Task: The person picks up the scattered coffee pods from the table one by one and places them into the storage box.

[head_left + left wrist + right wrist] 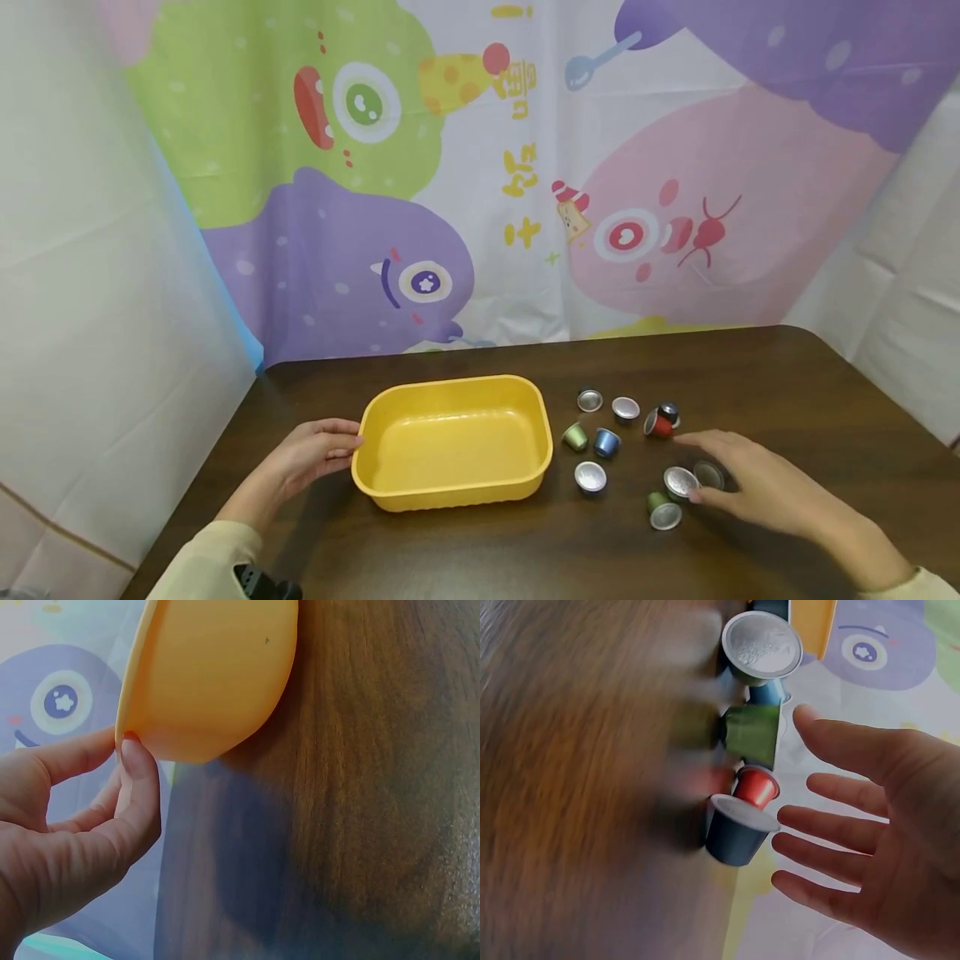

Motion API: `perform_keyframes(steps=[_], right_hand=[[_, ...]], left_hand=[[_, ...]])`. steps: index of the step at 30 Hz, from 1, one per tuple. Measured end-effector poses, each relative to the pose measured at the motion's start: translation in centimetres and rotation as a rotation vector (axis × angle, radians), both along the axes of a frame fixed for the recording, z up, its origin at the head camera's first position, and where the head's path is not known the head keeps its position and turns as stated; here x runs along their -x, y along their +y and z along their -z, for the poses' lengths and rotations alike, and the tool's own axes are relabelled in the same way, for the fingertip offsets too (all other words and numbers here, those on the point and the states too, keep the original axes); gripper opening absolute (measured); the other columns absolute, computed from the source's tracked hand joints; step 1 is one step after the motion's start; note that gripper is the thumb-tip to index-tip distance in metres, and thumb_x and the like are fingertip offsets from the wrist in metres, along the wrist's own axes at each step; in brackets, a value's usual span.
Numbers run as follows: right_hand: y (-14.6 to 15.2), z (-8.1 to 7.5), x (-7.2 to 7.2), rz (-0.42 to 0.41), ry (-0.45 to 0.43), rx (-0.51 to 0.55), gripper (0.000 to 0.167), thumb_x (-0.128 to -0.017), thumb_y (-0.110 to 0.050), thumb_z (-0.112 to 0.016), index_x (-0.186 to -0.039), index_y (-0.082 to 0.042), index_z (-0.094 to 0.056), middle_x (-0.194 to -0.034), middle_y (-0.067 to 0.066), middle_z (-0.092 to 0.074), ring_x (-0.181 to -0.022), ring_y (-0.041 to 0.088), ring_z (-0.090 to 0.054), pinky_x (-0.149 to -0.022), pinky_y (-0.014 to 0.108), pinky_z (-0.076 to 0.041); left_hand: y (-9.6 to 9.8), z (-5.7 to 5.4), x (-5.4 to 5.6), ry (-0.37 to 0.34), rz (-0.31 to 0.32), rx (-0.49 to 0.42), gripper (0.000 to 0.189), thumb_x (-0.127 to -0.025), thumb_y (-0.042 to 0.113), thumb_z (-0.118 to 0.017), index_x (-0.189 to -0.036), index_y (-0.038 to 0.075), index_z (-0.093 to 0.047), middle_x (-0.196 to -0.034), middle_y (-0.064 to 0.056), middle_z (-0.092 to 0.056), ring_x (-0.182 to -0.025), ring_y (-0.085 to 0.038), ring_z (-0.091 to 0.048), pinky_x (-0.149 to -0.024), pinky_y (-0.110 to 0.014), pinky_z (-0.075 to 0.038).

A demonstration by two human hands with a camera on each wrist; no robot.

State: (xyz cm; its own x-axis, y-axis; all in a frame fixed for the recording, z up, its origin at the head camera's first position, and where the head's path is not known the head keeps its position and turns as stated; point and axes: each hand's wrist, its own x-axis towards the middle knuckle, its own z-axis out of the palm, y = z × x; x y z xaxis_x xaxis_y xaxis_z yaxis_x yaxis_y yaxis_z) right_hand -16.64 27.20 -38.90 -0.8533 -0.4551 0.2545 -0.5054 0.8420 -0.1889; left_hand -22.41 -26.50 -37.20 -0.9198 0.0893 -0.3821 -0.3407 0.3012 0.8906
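My left hand (315, 454) pinches the left rim of a yellow plastic basin (465, 454) between thumb and fingers; the left wrist view shows the thumb against the rim. My right hand (765, 487) is spread above the right-hand group of coffee capsules, with nothing in it. Nearest its fingers are a silver-lidded capsule (681, 482) and a dark one (708, 475). A green capsule (662, 505) lies tipped just in front, and a red capsule (660, 426) lies by the index fingertip beside a black one (667, 412). In the right wrist view, the dark capsule (735, 840) is close to the fingertips.
Between the basin and my right hand lie more capsules: a blue one (607, 442), a light green one (576, 437) and several with silver lids up, one of them in front (590, 477). A printed cartoon curtain (525, 283) hangs behind the brown wooden table (480, 554).
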Motion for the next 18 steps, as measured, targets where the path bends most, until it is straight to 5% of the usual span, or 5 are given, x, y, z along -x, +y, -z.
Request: perform_keyframes(steps=[18], right_hand=[[1.6,0.8,0.5,-0.06,0.043,-0.03,0.06,-0.063,-0.02,-0.087,-0.117,-0.011,-0.063,-0.114,-0.002,-0.067,-0.106,0.024,-0.063,-0.087,0.043,-0.053]], left_hand=[[-0.5,0.1,-1.2,0.012,0.028,-0.009,0.042,-0.093,0.015,-0.062,-0.126,-0.008,-0.05,-0.102,-0.006,-0.065,-0.084,-0.014,-0.065,-0.082,-0.028,-0.058]])
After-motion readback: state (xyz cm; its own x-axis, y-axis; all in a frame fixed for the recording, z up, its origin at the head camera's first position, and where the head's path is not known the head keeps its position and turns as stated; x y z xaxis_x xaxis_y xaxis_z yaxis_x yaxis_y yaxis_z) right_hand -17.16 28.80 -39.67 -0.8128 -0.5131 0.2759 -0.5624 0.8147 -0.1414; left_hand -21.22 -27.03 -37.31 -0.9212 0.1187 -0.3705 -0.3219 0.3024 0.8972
